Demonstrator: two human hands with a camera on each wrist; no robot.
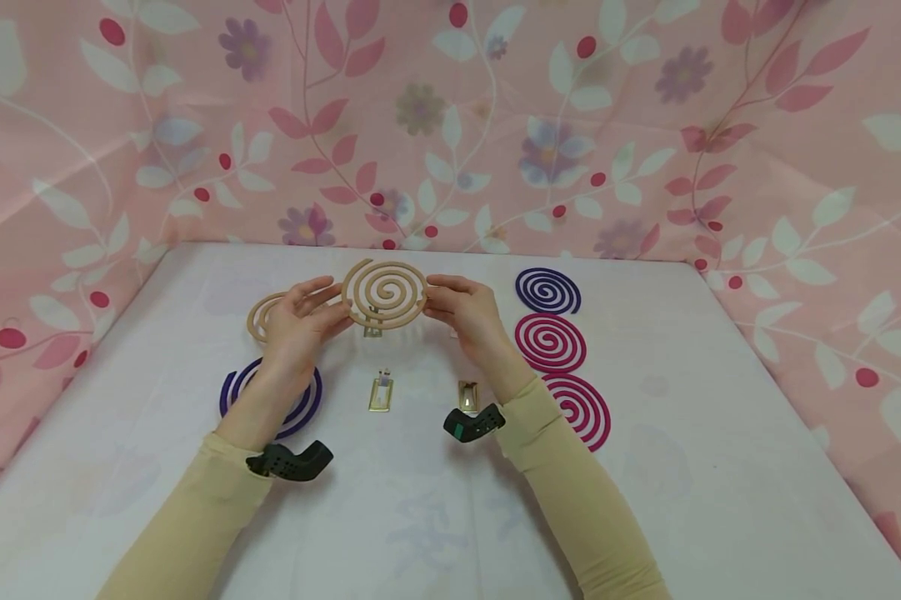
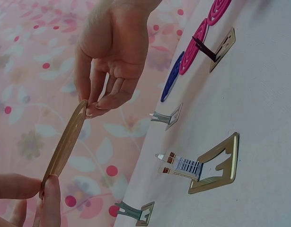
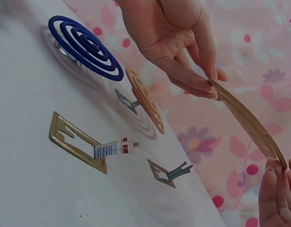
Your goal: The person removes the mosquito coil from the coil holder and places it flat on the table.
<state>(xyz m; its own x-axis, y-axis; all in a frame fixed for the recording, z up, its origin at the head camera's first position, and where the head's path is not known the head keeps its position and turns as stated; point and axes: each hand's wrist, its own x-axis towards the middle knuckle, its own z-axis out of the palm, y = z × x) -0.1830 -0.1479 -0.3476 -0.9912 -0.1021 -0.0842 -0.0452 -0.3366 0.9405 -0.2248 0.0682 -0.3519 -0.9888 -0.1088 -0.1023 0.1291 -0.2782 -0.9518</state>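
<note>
Between both hands a tan mosquito coil (image 1: 387, 292) is held up above the far part of the table. My left hand (image 1: 303, 321) pinches its left edge between thumb and fingers; my right hand (image 1: 468, 312) pinches the opposite edge. Edge-on, the coil (image 2: 67, 142) looks thin and flat in the left wrist view. Below it stand small metal coil stands, among them a near-left stand (image 3: 112, 150) with its prong bent up and a near-right stand (image 2: 207, 49). Beside my left wrist, a dark blue coil (image 3: 91, 46) and another tan coil (image 3: 145, 101) rest raised on stands.
On the right lie a dark blue coil (image 1: 548, 290), a pink coil (image 1: 550, 342) and a second pink coil (image 1: 570, 408), partly behind my right forearm. A white cloth covers the table (image 1: 720, 417). Pink floral fabric (image 1: 435, 125) hangs around its back and sides.
</note>
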